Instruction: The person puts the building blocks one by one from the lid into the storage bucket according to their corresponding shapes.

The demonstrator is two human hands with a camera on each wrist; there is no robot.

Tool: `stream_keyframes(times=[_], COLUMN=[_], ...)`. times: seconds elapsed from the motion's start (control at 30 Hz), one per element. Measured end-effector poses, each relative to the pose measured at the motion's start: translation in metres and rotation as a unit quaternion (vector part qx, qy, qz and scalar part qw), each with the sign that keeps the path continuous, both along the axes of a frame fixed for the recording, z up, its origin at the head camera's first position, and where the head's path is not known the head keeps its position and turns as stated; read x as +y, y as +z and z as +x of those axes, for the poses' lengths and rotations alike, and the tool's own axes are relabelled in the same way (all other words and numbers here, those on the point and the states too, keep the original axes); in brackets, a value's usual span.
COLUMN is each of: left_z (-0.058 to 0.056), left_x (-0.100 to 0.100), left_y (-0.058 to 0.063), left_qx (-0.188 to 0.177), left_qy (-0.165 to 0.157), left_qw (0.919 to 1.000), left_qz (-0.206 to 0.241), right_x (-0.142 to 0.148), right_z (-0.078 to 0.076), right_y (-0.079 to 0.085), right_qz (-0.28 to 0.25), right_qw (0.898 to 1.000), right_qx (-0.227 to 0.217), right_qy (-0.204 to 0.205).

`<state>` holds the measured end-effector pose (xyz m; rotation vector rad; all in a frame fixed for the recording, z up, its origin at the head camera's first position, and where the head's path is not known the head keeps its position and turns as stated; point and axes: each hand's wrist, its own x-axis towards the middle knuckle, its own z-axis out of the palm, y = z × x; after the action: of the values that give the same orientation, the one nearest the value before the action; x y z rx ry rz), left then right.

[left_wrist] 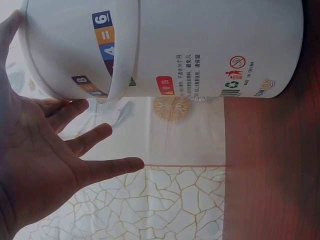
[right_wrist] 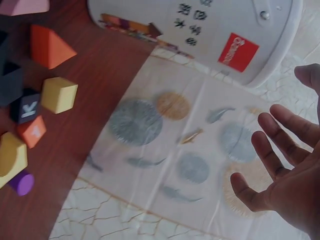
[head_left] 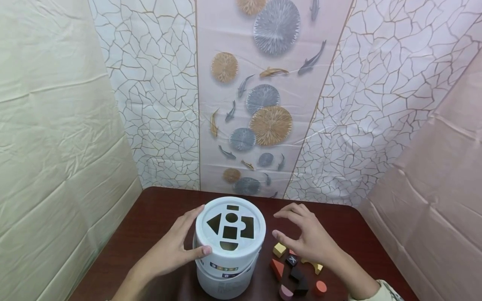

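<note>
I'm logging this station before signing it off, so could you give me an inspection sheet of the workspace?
Surface: dark red-brown table with rounded far corners.
Job's things: white bucket standing upright, its white lid on, with six shaped openings; to its right, loose blocks including a yellow cube, a black block marked K and a flat red-orange disc.
Clutter: nothing seen beyond the loose blocks.
Grippers: bare hands; left hand at the lid's edge, fingers spread; right hand raised beside the bucket, fingers slightly bent, holding nothing.
Cables: nothing seen.
Surroundings: patterned backdrop with fish and round motifs; plain pale hanging on the left, another on the right.
</note>
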<state>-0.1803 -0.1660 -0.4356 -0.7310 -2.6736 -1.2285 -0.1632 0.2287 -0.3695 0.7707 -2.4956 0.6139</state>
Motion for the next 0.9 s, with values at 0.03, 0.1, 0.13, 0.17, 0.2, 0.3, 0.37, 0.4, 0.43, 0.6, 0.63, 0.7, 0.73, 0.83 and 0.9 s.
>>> stream_keyframes(times=[0.03, 0.1, 0.13, 0.17, 0.2, 0.3, 0.37, 0.4, 0.43, 0.6, 0.63, 0.7, 0.73, 0.83, 0.9], left_z=[0.000, 0.000, 0.000, 0.000, -0.001, -0.002, -0.003, -0.003, -0.002, -0.001, -0.001, -0.001, -0.001, -0.001, -0.001], left_x=[0.000, -0.001, -0.001, -0.002, -0.002, -0.002, -0.001, -0.001, -0.001, 0.000, 0.000, 0.000, 0.000, 0.000, 0.000], left_y=[0.000, 0.001, 0.001, 0.001, 0.001, 0.000, 0.000, 0.000, 0.001, 0.001, 0.001, 0.001, 0.001, -0.001, -0.002], left_qx=[0.001, 0.006, 0.007, 0.008, 0.012, 0.012, 0.008, 0.003, -0.002, -0.011, -0.009, -0.003, 0.002, 0.013, 0.015], left_qy=[0.001, 0.001, 0.001, 0.001, 0.000, -0.002, -0.003, -0.002, -0.001, 0.004, 0.004, 0.002, 0.001, 0.000, 0.001], left_qw=[1.0000, 1.0000, 1.0000, 1.0000, 0.9999, 0.9999, 0.9999, 0.9999, 1.0000, 0.9999, 1.0000, 1.0000, 1.0000, 0.9999, 0.9999], left_qz=[-0.002, -0.005, -0.005, -0.005, -0.007, -0.010, -0.010, -0.010, -0.008, -0.002, -0.002, -0.002, -0.003, -0.006, -0.008], right_x=[0.003, 0.009, 0.012, 0.015, 0.018, 0.027, 0.033, 0.035, 0.038, 0.050, 0.053, 0.059, 0.061, 0.070, 0.076], right_z=[0.000, 0.001, 0.002, 0.002, 0.003, 0.005, 0.006, 0.006, 0.006, 0.005, 0.005, 0.003, 0.002, 0.000, -0.001], right_y=[-0.002, -0.006, -0.008, -0.010, -0.012, -0.017, -0.020, -0.022, -0.023, -0.032, -0.034, -0.039, -0.042, -0.051, -0.057], right_qz=[0.000, 0.000, -0.001, -0.001, 0.000, -0.003, -0.004, -0.005, -0.007, -0.008, -0.007, -0.004, -0.003, -0.003, -0.004], right_qw=[1.000, 1.000, 1.000, 1.000, 1.000, 0.999, 0.999, 0.999, 0.999, 0.998, 0.998, 0.997, 0.997, 0.996, 0.996], right_qx=[0.000, 0.001, 0.002, 0.003, 0.007, 0.017, 0.024, 0.027, 0.028, 0.017, 0.012, 0.007, 0.005, -0.006, -0.021], right_qy=[-0.003, -0.009, -0.012, -0.016, -0.019, -0.028, -0.032, -0.034, -0.037, -0.063, -0.069, -0.077, -0.081, -0.087, -0.091])
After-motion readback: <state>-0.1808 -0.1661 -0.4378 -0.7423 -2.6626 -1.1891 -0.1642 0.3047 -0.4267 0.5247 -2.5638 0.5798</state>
